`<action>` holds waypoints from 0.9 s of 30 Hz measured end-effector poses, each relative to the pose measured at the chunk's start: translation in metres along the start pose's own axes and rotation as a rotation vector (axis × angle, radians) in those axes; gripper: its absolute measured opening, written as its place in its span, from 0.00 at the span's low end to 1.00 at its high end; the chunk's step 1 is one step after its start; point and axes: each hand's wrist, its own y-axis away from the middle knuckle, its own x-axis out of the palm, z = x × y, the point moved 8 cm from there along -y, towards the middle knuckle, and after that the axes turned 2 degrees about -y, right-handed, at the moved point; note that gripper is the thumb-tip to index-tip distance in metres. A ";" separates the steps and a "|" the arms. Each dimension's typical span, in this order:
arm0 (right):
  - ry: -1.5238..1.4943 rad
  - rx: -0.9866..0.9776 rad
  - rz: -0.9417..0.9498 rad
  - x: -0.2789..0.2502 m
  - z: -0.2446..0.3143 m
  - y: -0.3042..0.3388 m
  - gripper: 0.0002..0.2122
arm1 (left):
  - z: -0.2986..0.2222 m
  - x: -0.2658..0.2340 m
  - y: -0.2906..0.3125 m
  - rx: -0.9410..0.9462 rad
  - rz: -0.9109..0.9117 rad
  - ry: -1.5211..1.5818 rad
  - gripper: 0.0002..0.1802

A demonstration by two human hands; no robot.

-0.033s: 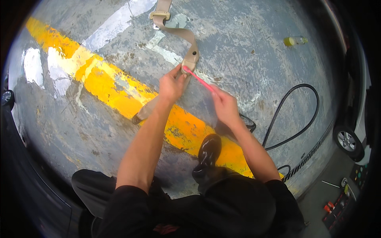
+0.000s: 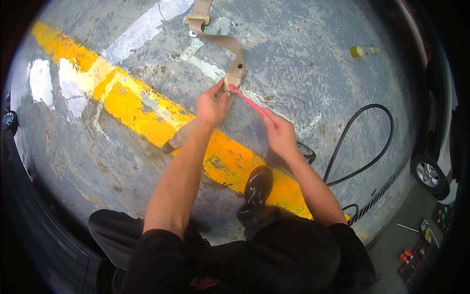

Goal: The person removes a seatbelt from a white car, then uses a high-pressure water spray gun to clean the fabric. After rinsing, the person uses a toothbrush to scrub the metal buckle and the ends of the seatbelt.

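A beige seat belt (image 2: pixel 226 43) runs down from the top edge across the floor, with a latch plate (image 2: pixel 198 20) on its strap and a dark round stop button (image 2: pixel 240 66) lower down. My left hand (image 2: pixel 211 109) is closed on a folded part of the belt, its thumb and fingers pinching it. In my right hand (image 2: pixel 280 133) is a slim pink toothbrush (image 2: pixel 250 103), its head against the belt just beside my left fingertips. The bristles are too small to make out. Below my left wrist, a belt end with a dark tip lies on the yellow stripe.
A worn yellow stripe (image 2: pixel 142 112) crosses the grey painted floor. A black hose (image 2: pixel 390 122) loops at the right, beyond it a drain grate (image 2: pixel 379 193). A bottle with yellow liquid (image 2: pixel 364 50) lies far right. Cars stand on both sides; my boot (image 2: pixel 258 185) is near.
The toothbrush head has slid slightly right and down on the belt, with my right hand shifting a little the same way. My left hand and the belt stay put.
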 end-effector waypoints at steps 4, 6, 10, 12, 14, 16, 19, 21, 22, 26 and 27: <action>-0.014 0.177 0.022 0.005 0.004 -0.012 0.15 | 0.008 0.001 0.002 0.034 -0.035 0.043 0.27; 0.002 0.138 0.016 0.012 0.010 -0.009 0.15 | 0.014 0.000 -0.002 0.019 -0.022 0.040 0.27; -0.036 -0.060 -0.096 -0.002 -0.009 0.003 0.15 | 0.000 0.003 -0.004 0.024 0.000 0.007 0.26; -0.024 0.124 -0.022 -0.003 -0.009 -0.006 0.16 | -0.003 0.003 -0.001 0.035 -0.008 -0.005 0.26; -0.011 0.263 0.085 0.012 0.012 -0.004 0.16 | 0.008 0.000 -0.001 0.045 -0.024 0.007 0.26; -0.043 0.047 0.051 0.019 0.010 0.011 0.16 | 0.009 0.001 -0.005 0.068 -0.030 0.026 0.26; -0.002 -0.006 -0.027 0.008 -0.003 0.011 0.15 | 0.009 0.004 -0.002 0.026 -0.033 0.024 0.26; 0.019 -0.044 -0.015 0.008 0.013 -0.012 0.15 | 0.005 0.004 -0.002 -0.059 -0.017 -0.013 0.25; 0.012 -0.066 -0.017 0.011 0.027 -0.027 0.15 | 0.006 0.003 -0.002 -0.083 -0.011 0.014 0.25; 0.163 -0.115 0.071 0.010 0.026 -0.013 0.15 | 0.010 -0.001 -0.001 -0.122 -0.026 0.039 0.25; 0.157 -0.105 0.077 0.005 0.023 -0.009 0.15 | 0.012 -0.001 -0.001 -0.121 -0.039 0.024 0.25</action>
